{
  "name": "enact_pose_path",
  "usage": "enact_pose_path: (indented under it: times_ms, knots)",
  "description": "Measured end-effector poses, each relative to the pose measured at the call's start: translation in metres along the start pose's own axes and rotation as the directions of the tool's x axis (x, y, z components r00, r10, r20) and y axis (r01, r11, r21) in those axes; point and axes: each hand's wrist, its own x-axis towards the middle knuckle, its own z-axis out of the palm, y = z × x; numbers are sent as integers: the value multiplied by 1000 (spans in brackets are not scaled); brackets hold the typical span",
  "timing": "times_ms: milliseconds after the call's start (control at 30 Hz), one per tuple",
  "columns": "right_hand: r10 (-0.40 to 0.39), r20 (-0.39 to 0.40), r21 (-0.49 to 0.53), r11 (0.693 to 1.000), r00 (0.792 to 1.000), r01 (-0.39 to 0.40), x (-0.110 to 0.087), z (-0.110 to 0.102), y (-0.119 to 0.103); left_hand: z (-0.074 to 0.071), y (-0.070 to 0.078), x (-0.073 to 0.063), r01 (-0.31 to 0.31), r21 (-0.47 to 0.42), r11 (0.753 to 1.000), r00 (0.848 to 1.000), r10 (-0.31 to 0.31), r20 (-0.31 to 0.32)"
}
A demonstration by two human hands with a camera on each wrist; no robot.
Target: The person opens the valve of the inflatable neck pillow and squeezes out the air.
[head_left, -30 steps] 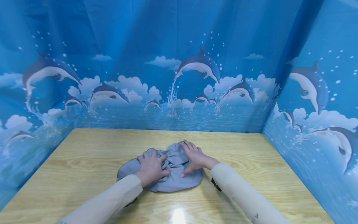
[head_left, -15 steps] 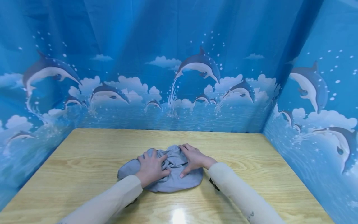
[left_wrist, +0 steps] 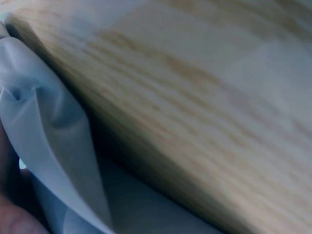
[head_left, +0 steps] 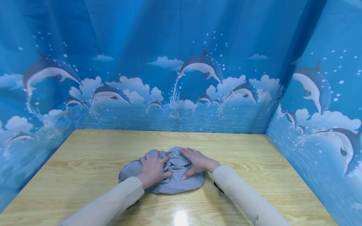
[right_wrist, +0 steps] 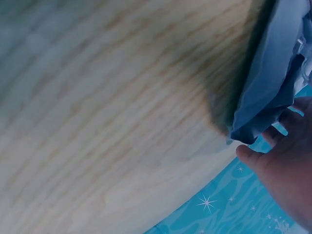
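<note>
A crumpled grey-blue fabric piece (head_left: 181, 184) with dark trim along parts of its edge lies on the table, bunched into folds in the middle. Spread across its left part is my left hand (head_left: 152, 168), fingers apart and pointing away from me. My right hand (head_left: 198, 161) rests on the right part, its fingers near the far edge and the thumb on the nearer side. In the left wrist view a fold of the fabric (left_wrist: 46, 112) stands up beside part of the hand. The right wrist view has extended fingers at the hanging fabric edge (right_wrist: 268, 83).
The fabric lies on a light wood-grain table (head_left: 93, 150). Blue curtains (head_left: 135, 37) printed with dolphins, clouds and water stand along the table's back and sides. A bright light reflection shows at the near table surface.
My right hand has drawn slightly toward me, and the fabric's far edge has come down a little with it. The left hand stays in place.
</note>
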Motion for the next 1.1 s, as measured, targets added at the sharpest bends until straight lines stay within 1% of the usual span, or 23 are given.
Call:
enact_pose_path:
  times_ms: [167, 300, 400, 433, 500, 567, 600, 633, 700, 767, 833, 867, 900, 967, 1100]
  knots:
    - [-4, 10, -41, 999, 1000, 5, 0, 0, 1, -1, 1, 1, 2, -1, 1000, 1000, -2, 17]
    - [6, 21, -74, 997, 1000, -4, 0, 0, 2, -3, 0, 0, -11, -27, 1000, 1000, 12, 19]
    - [-1, 28, -65, 998, 1000, 2, -1, 0, 2, -5, -5, 0, -43, -70, 997, 999, 45, 28]
    - [-3, 30, -57, 998, 1000, 4, -1, 1, 2, -5, -8, 0, -62, -89, 994, 997, 65, 30]
    - [-7, 32, -43, 999, 999, 9, -1, 1, 2, -6, -16, 0, -119, -121, 986, 991, 125, 48]
    - [-6, 34, -30, 1000, 999, 8, -2, 1, 2, -8, -27, -1, -193, -167, 967, 976, 207, 71]
    - [-6, 34, -24, 1000, 999, 7, -3, 1, 2, -9, -35, -1, -233, -194, 953, 964, 253, 84]
    - [-5, 33, -20, 1000, 999, 6, -3, 1, 2, -10, -42, -2, -278, -218, 936, 948, 303, 92]
    - [-8, 33, -10, 1000, 999, 8, -3, 1, 3, -12, -59, -3, -372, -282, 885, 905, 412, 100]
    - [-11, 37, 1, 1000, 999, 11, -4, 0, 3, -11, -74, -3, -450, -325, 832, 862, 500, 86]
    - [-12, 41, 8, 1000, 999, 12, -4, 0, 3, -10, -85, -3, -513, -338, 789, 825, 562, 59]
    - [-13, 43, 9, 1000, 999, 12, -4, 0, 4, -8, -90, -3, -535, -343, 772, 811, 583, 46]
    - [-12, 44, 10, 1000, 999, 11, -3, 1, 4, -6, -92, -4, -547, -346, 762, 804, 593, 35]
    - [-11, 46, 6, 1000, 999, 11, -3, 2, 4, -2, -95, -4, -559, -364, 745, 797, 603, 9]
    - [-13, 40, -4, 1000, 999, 13, -2, 4, 6, 5, -96, -4, -563, -424, 709, 792, 610, -33]
